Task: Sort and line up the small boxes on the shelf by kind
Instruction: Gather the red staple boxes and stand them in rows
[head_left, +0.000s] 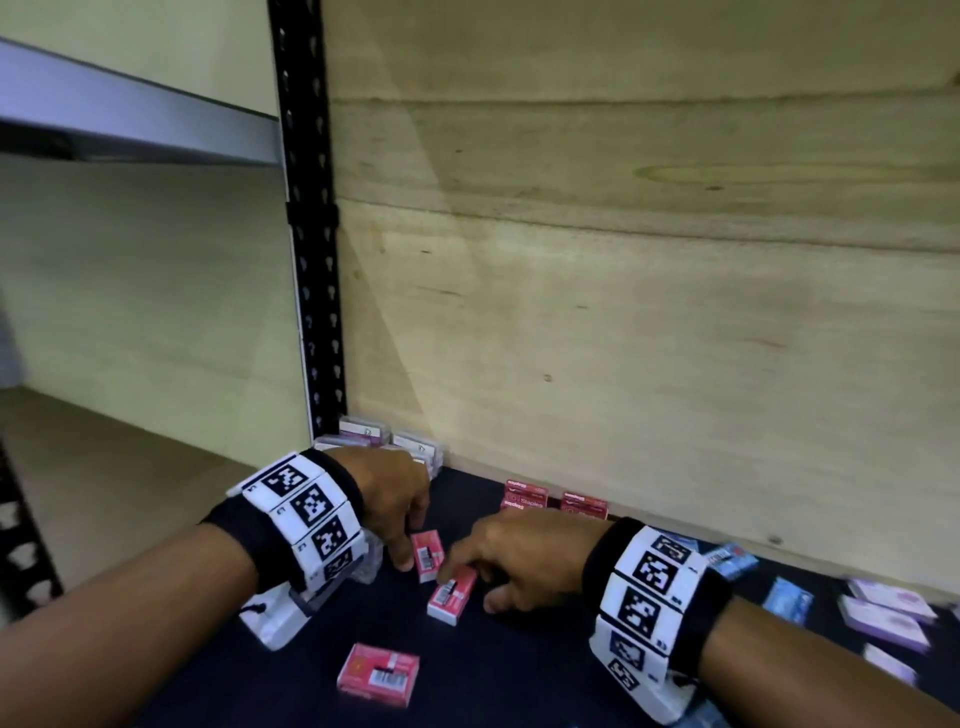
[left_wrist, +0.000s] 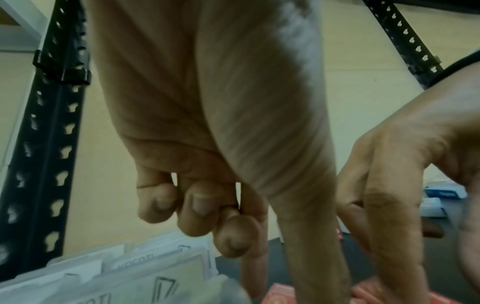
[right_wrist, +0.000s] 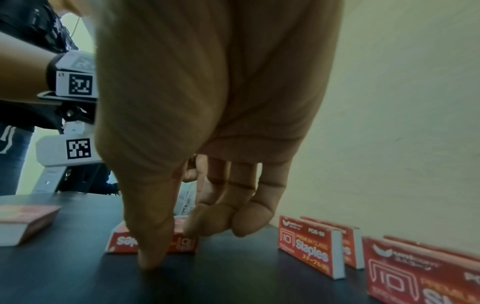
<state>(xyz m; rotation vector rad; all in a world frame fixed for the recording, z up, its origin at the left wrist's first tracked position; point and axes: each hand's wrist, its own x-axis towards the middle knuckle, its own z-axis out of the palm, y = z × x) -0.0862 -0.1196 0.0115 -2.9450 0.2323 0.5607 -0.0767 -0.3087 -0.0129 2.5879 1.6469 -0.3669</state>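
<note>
Small red staple boxes are seen on the dark shelf in the lower middle of the head view. Each one is flat and red, with white ends and a white barcode patch. White letters spelling "Staples" are read on the fronts in the right wrist view.

One red box is pinched by the right hand, with the thumb on one side and the fingertips on the other. This box is tilted up on one edge, in the lower middle of the head view. A second red box lies just beside it and is touched by the left hand. In the left wrist view the other fingers are curled in. Whether that box is gripped cannot be told.

A third red box lies flat, lower in the frame.

More red boxes are stood upright by the wooden back wall: four are counted in the right wrist view.

Clear cases are stacked behind the left hand. Blue boxes and purple boxes are seen at the right edge, too blurred to count.
</note>
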